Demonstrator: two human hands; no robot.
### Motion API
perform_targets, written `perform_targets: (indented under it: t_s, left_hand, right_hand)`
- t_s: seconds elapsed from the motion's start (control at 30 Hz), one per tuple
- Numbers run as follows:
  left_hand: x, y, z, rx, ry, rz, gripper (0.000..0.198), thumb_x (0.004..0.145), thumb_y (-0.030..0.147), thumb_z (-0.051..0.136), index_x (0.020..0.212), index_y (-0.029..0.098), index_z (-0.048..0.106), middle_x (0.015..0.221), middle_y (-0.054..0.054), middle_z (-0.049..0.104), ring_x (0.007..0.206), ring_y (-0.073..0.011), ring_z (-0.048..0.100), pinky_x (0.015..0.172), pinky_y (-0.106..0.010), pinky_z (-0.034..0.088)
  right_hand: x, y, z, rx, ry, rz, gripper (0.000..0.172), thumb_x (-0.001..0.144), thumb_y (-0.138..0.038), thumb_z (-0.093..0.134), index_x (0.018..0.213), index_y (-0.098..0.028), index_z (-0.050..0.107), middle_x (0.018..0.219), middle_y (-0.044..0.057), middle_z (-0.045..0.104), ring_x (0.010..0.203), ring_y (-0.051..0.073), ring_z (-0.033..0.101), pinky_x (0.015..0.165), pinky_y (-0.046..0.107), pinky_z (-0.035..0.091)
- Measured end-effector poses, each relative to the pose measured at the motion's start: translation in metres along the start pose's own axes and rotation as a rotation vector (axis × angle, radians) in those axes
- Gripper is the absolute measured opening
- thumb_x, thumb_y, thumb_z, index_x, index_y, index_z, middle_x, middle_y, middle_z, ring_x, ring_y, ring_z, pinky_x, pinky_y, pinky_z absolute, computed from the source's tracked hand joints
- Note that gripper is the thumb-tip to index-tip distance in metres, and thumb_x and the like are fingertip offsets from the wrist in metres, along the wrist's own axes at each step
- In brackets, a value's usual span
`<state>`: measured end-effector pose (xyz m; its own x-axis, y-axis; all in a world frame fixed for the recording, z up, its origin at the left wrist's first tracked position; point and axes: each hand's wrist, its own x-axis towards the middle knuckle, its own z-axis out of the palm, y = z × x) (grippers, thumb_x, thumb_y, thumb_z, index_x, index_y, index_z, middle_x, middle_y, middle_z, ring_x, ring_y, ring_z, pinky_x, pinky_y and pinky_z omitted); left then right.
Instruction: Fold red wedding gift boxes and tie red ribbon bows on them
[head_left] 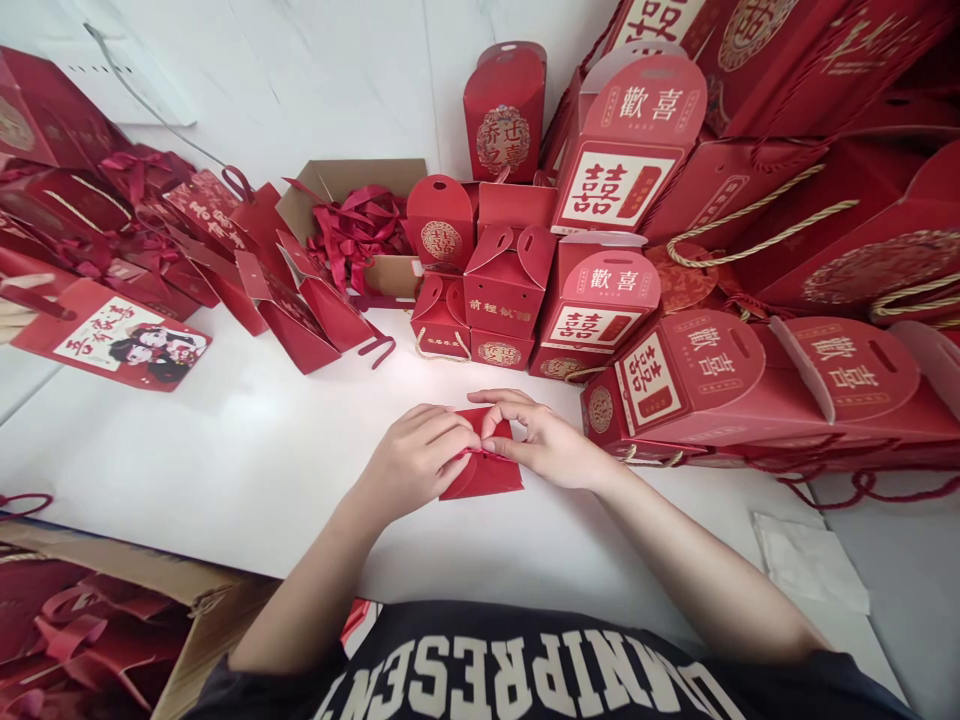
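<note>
A small red gift box [487, 480] stands on the white table in front of me, between my two hands. Fingers of my left hand [429, 452] are closed in a pinch at the top of the box. My right hand [544, 440] meets them there, thumb and index finger pinched together, its other fingers raised. Between the fingertips a bit of red ribbon [478, 455] shows; the fingers hide most of it and part of the box top.
Behind stands an open cardboard box [352, 178] of red ribbons [364, 230]. Stacked red gift boxes [506, 280] rise at the back and right. Handled red boxes [289, 310] stand left. A carton [214, 620] of red boxes is at lower left, a white tissue [810, 560] at right.
</note>
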<state>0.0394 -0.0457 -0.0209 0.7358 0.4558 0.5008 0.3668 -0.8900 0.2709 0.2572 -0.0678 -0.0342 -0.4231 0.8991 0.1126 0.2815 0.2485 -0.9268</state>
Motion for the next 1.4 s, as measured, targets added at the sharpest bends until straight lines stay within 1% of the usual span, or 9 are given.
perform_targets:
  t_s: [0.13, 0.23, 0.43, 0.6, 0.8, 0.9, 1.0, 1.17, 1.4]
  left_hand:
    - [0.001, 0.002, -0.002, -0.07, -0.061, -0.145, 0.011, 0.084, 0.007, 0.057, 0.086, 0.018, 0.056, 0.08, -0.001, 0.063, 0.075, -0.0153, 0.056, 0.074, -0.031, 0.049]
    - [0.001, 0.002, -0.002, -0.098, -0.062, -0.141, 0.012, 0.085, 0.007, 0.057, 0.086, 0.019, 0.056, 0.08, -0.001, 0.063, 0.075, -0.0148, 0.054, 0.076, -0.03, 0.048]
    - [-0.004, -0.005, 0.003, -0.048, -0.012, -0.003, 0.014, 0.085, 0.006, 0.059, 0.088, 0.019, 0.06, 0.09, -0.003, 0.066, 0.081, -0.0154, 0.057, 0.077, -0.03, 0.048]
    - [-0.005, -0.003, 0.002, -0.055, -0.008, -0.005, 0.015, 0.085, 0.006, 0.058, 0.089, 0.02, 0.059, 0.088, -0.002, 0.067, 0.08, -0.0152, 0.057, 0.077, -0.03, 0.048]
    - [-0.004, 0.001, -0.002, -0.11, -0.022, -0.256, 0.014, 0.083, 0.011, 0.061, 0.089, 0.02, 0.052, 0.081, 0.0, 0.062, 0.074, -0.0143, 0.054, 0.072, -0.029, 0.045]
    - [-0.002, 0.003, -0.007, -0.015, 0.012, -0.361, 0.017, 0.079, 0.019, 0.069, 0.077, 0.019, 0.052, 0.082, -0.001, 0.058, 0.079, -0.0166, 0.053, 0.077, -0.034, 0.041]
    - [-0.001, 0.006, -0.014, 0.003, -0.007, -0.423, 0.018, 0.082, 0.023, 0.067, 0.069, 0.018, 0.056, 0.079, 0.0, 0.056, 0.077, -0.0157, 0.053, 0.08, -0.036, 0.037]
    - [-0.002, 0.009, -0.017, -0.24, -0.083, -0.544, 0.021, 0.094, 0.027, 0.053, 0.077, 0.019, 0.063, 0.076, 0.0, 0.06, 0.076, -0.0146, 0.055, 0.081, -0.034, 0.04]
    - [-0.003, 0.006, -0.014, -0.353, -0.095, -0.576, 0.021, 0.091, 0.03, 0.059, 0.073, 0.019, 0.062, 0.071, 0.001, 0.062, 0.071, -0.0138, 0.055, 0.074, -0.03, 0.043]
  right_hand:
    - [-0.002, -0.01, -0.007, -0.192, -0.015, -0.165, 0.005, 0.094, -0.019, 0.055, 0.093, -0.022, 0.06, 0.147, 0.01, 0.047, 0.143, 0.022, 0.033, 0.115, 0.044, 0.031]
    - [-0.003, -0.014, -0.011, -0.291, -0.025, -0.237, 0.004, 0.095, -0.02, 0.055, 0.095, -0.023, 0.058, 0.147, 0.008, 0.047, 0.143, 0.023, 0.032, 0.116, 0.046, 0.029]
    - [-0.001, -0.007, -0.006, -0.117, -0.013, -0.021, 0.015, 0.098, -0.032, 0.051, 0.096, -0.023, 0.063, 0.142, 0.009, 0.052, 0.135, 0.022, 0.045, 0.111, 0.043, 0.035]
    - [0.002, -0.002, 0.0, 0.073, -0.006, 0.034, 0.006, 0.088, -0.028, 0.067, 0.09, -0.023, 0.069, 0.138, 0.008, 0.056, 0.134, 0.021, 0.047, 0.112, 0.04, 0.034]
    - [0.002, -0.003, 0.001, 0.107, -0.004, 0.056, 0.006, 0.087, -0.028, 0.068, 0.087, -0.023, 0.069, 0.139, 0.008, 0.055, 0.134, 0.021, 0.047, 0.112, 0.041, 0.032]
    - [0.001, -0.003, 0.001, 0.098, -0.007, 0.057, 0.012, 0.089, -0.033, 0.065, 0.083, -0.023, 0.067, 0.14, 0.007, 0.054, 0.132, 0.021, 0.048, 0.112, 0.04, 0.032]
    - [0.0, -0.002, 0.0, 0.087, -0.016, 0.057, 0.015, 0.092, -0.034, 0.062, 0.083, -0.023, 0.065, 0.14, 0.006, 0.054, 0.131, 0.021, 0.049, 0.112, 0.041, 0.032]
    - [0.0, -0.002, 0.0, 0.012, -0.021, 0.012, 0.013, 0.093, -0.032, 0.06, 0.085, -0.022, 0.063, 0.138, 0.007, 0.055, 0.131, 0.02, 0.049, 0.11, 0.04, 0.035]
    - [-0.002, -0.007, -0.002, -0.08, -0.032, -0.02, 0.015, 0.096, -0.031, 0.055, 0.083, -0.022, 0.058, 0.137, 0.008, 0.055, 0.128, 0.021, 0.05, 0.107, 0.04, 0.039]
